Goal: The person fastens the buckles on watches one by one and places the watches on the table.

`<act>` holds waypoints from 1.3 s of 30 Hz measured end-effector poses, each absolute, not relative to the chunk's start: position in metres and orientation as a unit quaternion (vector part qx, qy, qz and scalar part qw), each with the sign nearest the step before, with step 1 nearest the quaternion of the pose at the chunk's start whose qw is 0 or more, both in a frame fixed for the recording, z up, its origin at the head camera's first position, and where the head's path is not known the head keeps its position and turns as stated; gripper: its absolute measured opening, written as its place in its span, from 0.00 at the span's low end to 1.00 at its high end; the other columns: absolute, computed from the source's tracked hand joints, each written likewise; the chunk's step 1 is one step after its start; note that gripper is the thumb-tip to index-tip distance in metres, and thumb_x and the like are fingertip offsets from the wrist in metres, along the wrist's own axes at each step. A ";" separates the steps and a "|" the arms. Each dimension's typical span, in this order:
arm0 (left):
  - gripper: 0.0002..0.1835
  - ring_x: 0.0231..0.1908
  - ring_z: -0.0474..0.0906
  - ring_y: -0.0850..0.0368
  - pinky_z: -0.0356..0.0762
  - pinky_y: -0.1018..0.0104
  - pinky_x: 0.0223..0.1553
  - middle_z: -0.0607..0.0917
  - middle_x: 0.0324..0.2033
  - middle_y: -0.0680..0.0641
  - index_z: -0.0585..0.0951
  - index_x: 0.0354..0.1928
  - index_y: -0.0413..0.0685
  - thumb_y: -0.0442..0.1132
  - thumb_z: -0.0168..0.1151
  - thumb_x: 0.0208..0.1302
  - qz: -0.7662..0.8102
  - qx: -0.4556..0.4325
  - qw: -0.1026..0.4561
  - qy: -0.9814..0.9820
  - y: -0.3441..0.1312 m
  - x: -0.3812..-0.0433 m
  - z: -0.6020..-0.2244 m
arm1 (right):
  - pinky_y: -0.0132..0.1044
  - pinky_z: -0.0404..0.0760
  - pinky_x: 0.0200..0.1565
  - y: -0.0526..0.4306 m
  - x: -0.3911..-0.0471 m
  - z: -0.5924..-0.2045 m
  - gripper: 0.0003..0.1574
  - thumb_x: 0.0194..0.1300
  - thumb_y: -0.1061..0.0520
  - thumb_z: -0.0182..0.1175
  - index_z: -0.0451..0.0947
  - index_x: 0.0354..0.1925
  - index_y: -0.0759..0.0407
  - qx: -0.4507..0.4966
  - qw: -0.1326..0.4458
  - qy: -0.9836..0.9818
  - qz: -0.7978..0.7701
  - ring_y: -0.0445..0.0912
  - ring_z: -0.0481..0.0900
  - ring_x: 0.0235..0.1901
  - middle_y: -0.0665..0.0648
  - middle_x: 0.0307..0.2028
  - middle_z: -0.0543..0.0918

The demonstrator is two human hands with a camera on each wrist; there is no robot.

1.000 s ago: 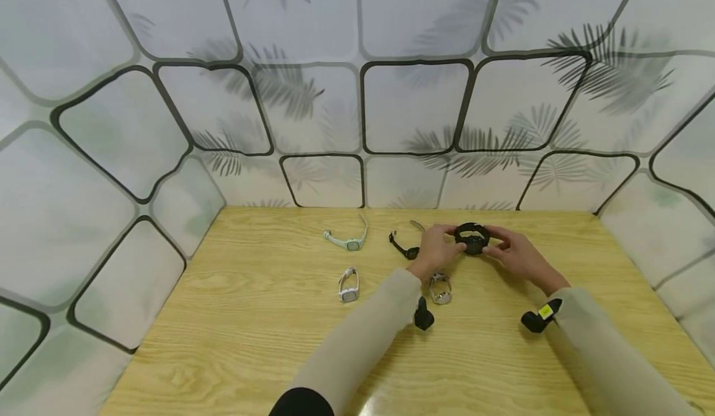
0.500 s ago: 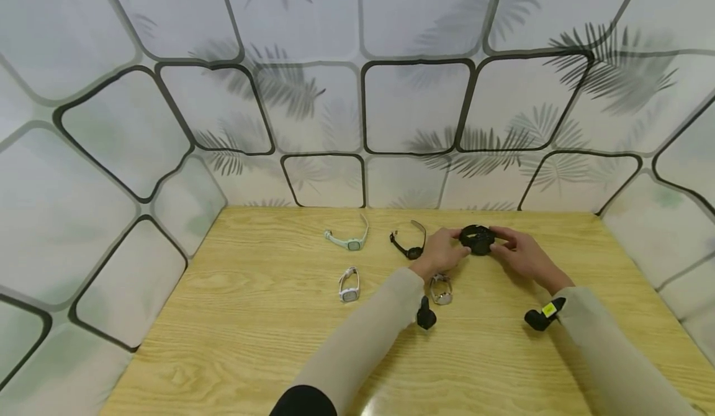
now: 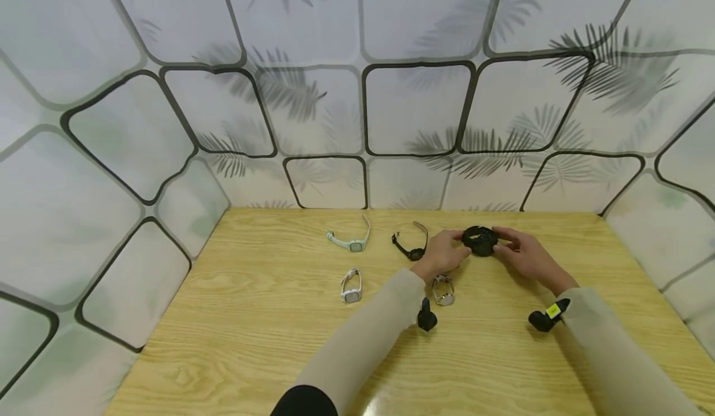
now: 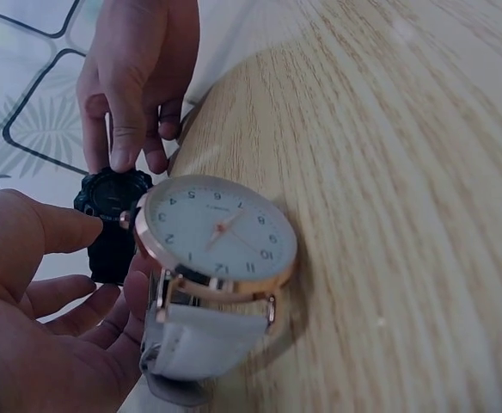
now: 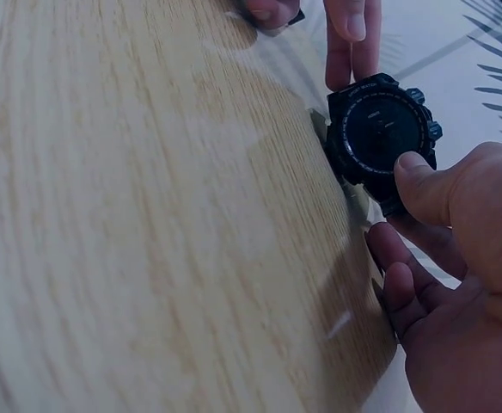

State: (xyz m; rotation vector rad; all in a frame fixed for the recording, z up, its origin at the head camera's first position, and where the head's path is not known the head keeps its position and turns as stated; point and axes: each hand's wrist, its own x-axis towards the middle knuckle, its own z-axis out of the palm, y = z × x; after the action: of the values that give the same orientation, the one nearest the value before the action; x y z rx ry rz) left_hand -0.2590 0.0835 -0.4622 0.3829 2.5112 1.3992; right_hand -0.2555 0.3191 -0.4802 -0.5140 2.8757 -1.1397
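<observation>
A black wristwatch (image 3: 481, 242) with a round face and looped strap is between both hands at the right of the table's far half. My left hand (image 3: 444, 254) holds its left side, the fingertips reaching the case edge in the right wrist view. From the other side my right hand (image 3: 525, 256) pinches it, with the thumb (image 5: 423, 185) on the face of the black watch (image 5: 380, 129). Just below the left wrist lies a white-strapped watch with a rose-gold case (image 4: 221, 232), seen close up in the left wrist view.
Left of the hands lies a smaller black watch (image 3: 416, 254), its strap spread open. Farther left are a pale green watch (image 3: 355, 246) and a white watch (image 3: 351, 295). A patterned cloth wall (image 3: 413, 183) closes the back of the wooden table (image 3: 251, 329).
Both hands have shifted slightly right with the black watch, which has come down and tipped back a little. The smaller black watch is now less covered by the left hand.
</observation>
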 end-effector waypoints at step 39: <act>0.26 0.48 0.83 0.42 0.80 0.57 0.53 0.80 0.61 0.43 0.72 0.72 0.49 0.42 0.62 0.76 0.502 0.164 0.007 0.849 0.012 -0.238 -0.437 | 0.35 0.84 0.33 0.295 -0.231 -0.435 0.36 0.79 0.48 0.57 0.63 0.76 0.61 -0.144 -0.049 0.918 -0.366 0.63 0.83 0.45 0.71 0.62 0.77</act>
State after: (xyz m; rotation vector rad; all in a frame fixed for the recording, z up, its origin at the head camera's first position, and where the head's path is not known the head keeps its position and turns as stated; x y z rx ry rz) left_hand -0.2381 0.0121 -0.4375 0.5120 2.6560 1.5700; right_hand -0.2309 0.2946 -0.4351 -0.4660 2.9779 -1.1878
